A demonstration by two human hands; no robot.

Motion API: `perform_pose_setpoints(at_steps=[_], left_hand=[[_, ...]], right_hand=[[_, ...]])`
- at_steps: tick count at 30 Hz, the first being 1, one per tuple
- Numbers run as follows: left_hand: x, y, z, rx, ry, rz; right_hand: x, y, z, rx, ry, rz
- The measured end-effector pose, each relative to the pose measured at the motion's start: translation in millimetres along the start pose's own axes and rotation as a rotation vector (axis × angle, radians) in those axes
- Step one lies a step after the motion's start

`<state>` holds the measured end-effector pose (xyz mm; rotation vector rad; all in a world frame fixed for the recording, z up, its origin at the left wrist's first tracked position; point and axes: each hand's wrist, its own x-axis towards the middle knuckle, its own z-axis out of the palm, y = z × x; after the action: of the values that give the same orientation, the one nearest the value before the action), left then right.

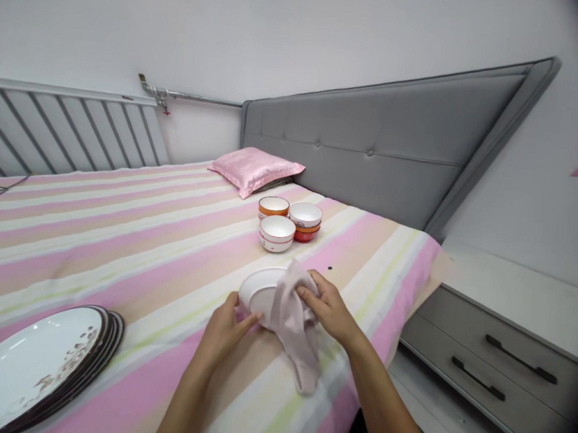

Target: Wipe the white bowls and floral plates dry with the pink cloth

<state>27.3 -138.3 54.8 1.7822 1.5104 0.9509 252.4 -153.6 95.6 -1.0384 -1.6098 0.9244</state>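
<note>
A white bowl (256, 289) is tilted on its side just above the striped bed cover. My left hand (226, 329) grips its near rim, thumb on the inside. My right hand (330, 308) is closed on a pale pink cloth (294, 325) and presses it against the bowl's right side; the cloth hangs down to the cover.
Several small bowls (288, 224), white, orange and red, stand grouped farther up the bed. A stack of large patterned plates (43, 359) lies at the lower left. A pink pillow (255, 168) rests by the grey headboard (392, 144). A grey nightstand (494, 340) stands right of the bed.
</note>
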Motion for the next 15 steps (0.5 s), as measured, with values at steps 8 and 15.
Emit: perform_pose_setpoints(at_steps=[8, 15], left_hand=[[6, 0, -11.6, -0.066, 0.132, 0.100], [12, -18, -16.1, -0.155, 0.131, -0.015]], right_hand=[[-2, -6, 12, -0.146, -0.039, -0.027], [-2, 33, 12, 0.050, -0.047, 0.063]])
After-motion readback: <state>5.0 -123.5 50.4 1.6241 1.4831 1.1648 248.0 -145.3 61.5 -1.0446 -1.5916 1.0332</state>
